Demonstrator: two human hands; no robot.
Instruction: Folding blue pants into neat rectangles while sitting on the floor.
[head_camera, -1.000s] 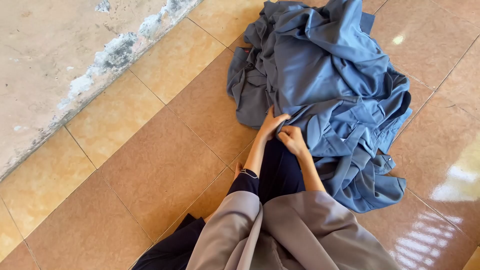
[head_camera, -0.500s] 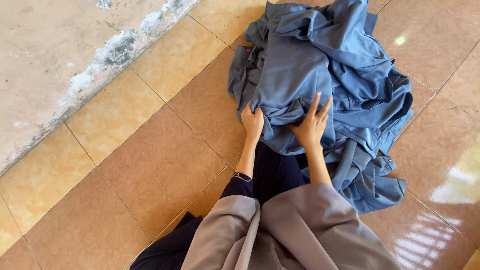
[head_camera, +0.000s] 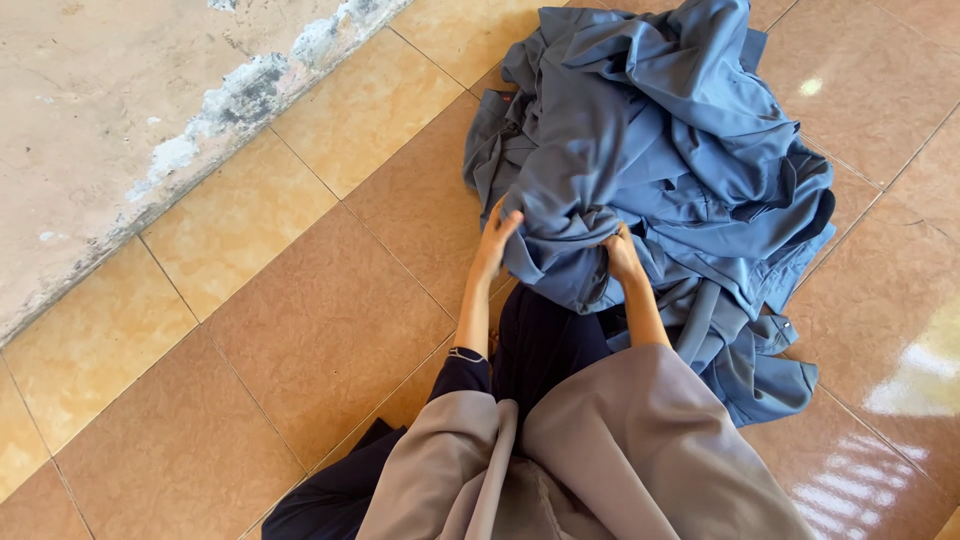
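Observed: a heap of blue-grey cloth (head_camera: 660, 170) lies crumpled on the tiled floor (head_camera: 330, 330), directly ahead of the seated person. All places below are given relative to this heap.

Change noted: half a second ago both hands lay flat and spread on top of the heap's near edge. Now the left hand (head_camera: 497, 240) sits at the heap's near-left edge, fingers curled under a fold, and the right hand (head_camera: 622, 252) sits at the near middle, bunched into the fabric. The near portion of cloth has been gathered into a rounded lump between the two hands, raised slightly over the rest.

Grip state: left grip closed around a cloth edge; right grip clamped on a bunch of cloth, fingertips partly buried.

Judgement: pressing has given way to gathering; the near part of the cloth appears to be under control of both hands.

Surroundings: a worn pale wall base (head_camera: 120, 130) runs well to the heap's left. The person's grey garment (head_camera: 600, 460) fills the foreground, nearer than the heap.
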